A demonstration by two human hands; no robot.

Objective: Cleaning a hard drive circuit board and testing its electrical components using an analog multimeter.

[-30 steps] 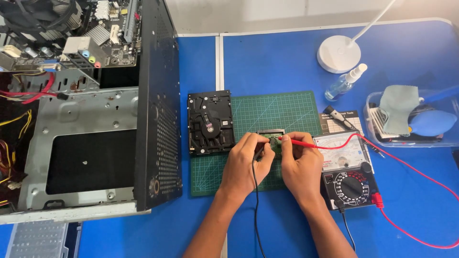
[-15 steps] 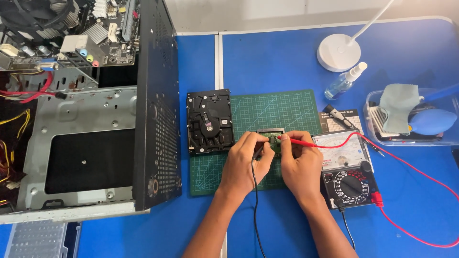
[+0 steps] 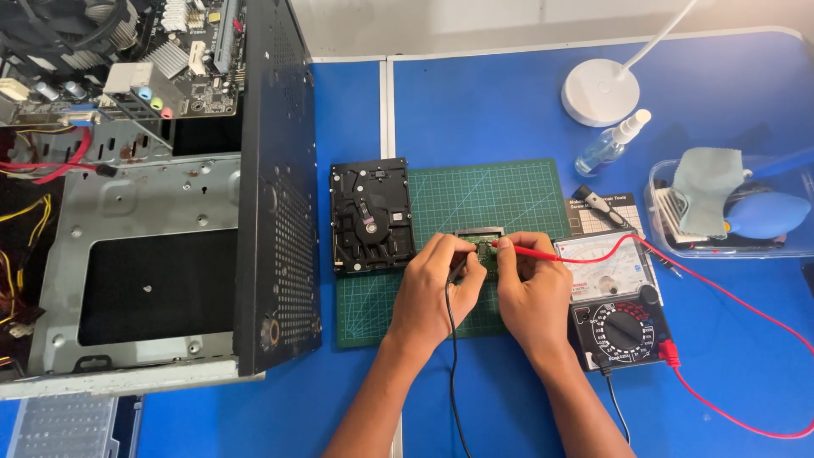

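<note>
From the head view, your right hand (image 3: 532, 293) pinches the red probe (image 3: 527, 249) and your left hand (image 3: 434, 293) grips the black lead (image 3: 449, 339), both tips on the small circuit board (image 3: 483, 244) lying on the green cutting mat (image 3: 500, 191), just left of the multimeter (image 3: 615, 297) and right of the hard drive (image 3: 371, 215).

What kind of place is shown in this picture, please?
Most likely an electronics or computer repair bench. An open computer case lies on the blue table, a bare hard drive sits on a green cutting mat, and both hands hold test probes beside a dial meter.
</note>
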